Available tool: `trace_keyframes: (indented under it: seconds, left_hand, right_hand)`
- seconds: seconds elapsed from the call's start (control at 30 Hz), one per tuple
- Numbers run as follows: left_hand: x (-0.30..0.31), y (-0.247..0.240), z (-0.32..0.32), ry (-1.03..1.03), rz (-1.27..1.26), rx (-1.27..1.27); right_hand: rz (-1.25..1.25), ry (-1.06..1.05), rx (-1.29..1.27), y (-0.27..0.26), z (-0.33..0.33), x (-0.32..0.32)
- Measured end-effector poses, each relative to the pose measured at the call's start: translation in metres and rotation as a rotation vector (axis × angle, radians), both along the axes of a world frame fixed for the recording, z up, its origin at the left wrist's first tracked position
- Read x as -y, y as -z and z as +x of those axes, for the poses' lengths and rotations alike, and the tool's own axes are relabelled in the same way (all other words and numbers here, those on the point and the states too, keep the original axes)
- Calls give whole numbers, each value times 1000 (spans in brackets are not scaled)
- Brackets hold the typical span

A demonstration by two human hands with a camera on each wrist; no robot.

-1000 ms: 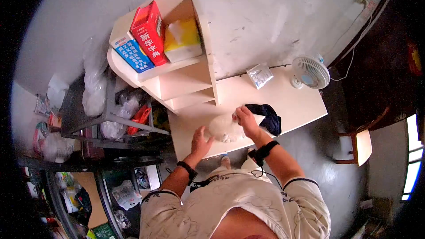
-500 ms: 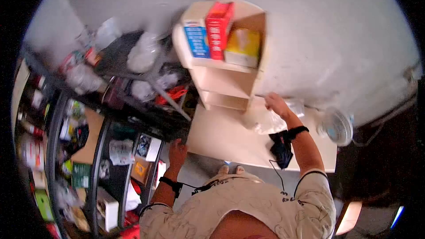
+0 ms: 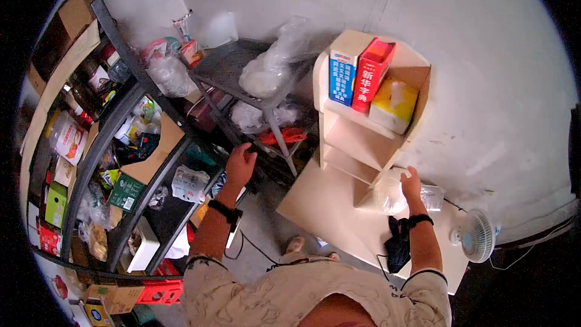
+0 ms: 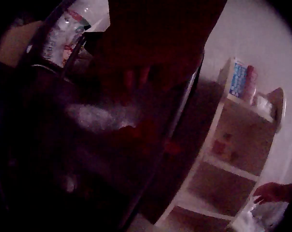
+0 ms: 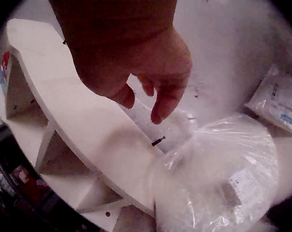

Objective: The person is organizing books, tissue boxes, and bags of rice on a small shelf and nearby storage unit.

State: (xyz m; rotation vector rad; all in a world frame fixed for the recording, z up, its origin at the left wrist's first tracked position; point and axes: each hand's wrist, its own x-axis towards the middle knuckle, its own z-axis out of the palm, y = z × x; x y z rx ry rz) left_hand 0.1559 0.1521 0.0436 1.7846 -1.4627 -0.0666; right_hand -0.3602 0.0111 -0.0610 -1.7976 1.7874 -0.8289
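Note:
A clear plastic bag [image 5: 213,183] with whitish contents and a small paper label stands on the desk against the side of the cream shelf unit [image 5: 83,111]. Just above its gathered top my right hand [image 5: 141,72] hangs with loosely bent fingers, nothing between them. The same right hand [image 3: 411,184] overlaps the bag's edge in the head view. My left hand [image 3: 241,163] is held out in front of the grey metal rack [image 3: 242,66], fingers loosely bent and apparently empty. In the dark left wrist view, its fingers [image 4: 136,77] barely show.
Dictionaries [image 3: 369,75] and a yellow pack [image 3: 394,106] fill the top shelf. A dark cloth [image 3: 397,245], a clear packet [image 3: 431,198] and a fan [image 3: 477,236] are on the desk [image 3: 327,206]. Crowded black shelving [image 3: 136,163] stands left, and bags lie on the rack.
The head view has turned left. My right hand has moved the plastic bag back beside the shelf unit and let go of it. My left hand has left the bag and moved toward the rack.

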Motion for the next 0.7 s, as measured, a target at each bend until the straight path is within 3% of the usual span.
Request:
trace_keyframes:
  seconds: [0.07, 0.13, 0.2, 0.23, 0.33, 0.4, 0.43, 0.5, 0.53, 0.6, 0.67, 0.7]
  left_hand:
    - [20, -22, 0, 1, 209, 98]
    - [50, -20, 8, 64, 233, 229]
    - [72, -17, 8, 133, 247, 350]
    - [82, -16, 7, 204, 218, 431]
    - [117, 18, 25, 338, 8, 590]
    - [130, 6, 21, 323, 488, 429]
    - [140, 21, 30, 347, 487, 431]
    - [163, 61, 53, 154, 416, 392]
    - [161, 58, 58, 174, 416, 392]
    - [146, 32, 67, 227, 171, -10]
    - [139, 19, 76, 229, 268, -142]
    - [135, 21, 81, 203, 204, -427]
  right_hand:
    - [-282, 179, -145, 10, -1, -10]
    - [-191, 218, -166, 15, -3, -20]
    - [-191, 298, 140, 28, -3, -30]
    - [-72, 332, 317, -18, 20, -54]
    - [-17, 392, 486, -27, 35, -78]
    - [20, 448, 416, -44, 51, -97]
    - [25, 474, 424, -40, 52, -102]
    - [16, 520, 456, -39, 60, -115]
    - [15, 539, 453, -37, 62, -121]
    - [13, 558, 519, -25, 59, -133]
    - [11, 576, 518, -17, 57, -143]
    - [23, 581, 526, -14, 56, -147]
